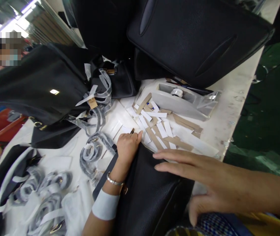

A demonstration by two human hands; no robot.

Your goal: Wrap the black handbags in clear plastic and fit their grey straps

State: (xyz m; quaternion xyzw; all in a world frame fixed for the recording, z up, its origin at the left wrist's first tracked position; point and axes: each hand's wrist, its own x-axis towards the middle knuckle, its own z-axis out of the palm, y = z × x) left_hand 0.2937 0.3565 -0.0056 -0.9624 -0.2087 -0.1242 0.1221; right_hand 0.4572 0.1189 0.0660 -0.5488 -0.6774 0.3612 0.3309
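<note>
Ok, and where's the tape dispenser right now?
In the head view, the tape dispenser sits right of centre on the white table, beyond your right hand, between the scattered paper strips and the large black bag at the top.

Our left forearm rises from the bottom edge, and our left hand is curled in a grip, knuckles up, fingertips hidden. Our right forearm comes in nearly level from the right; our right hand hangs loose, back upward, fingers stretched leftward, thumb dropped well apart.
</note>
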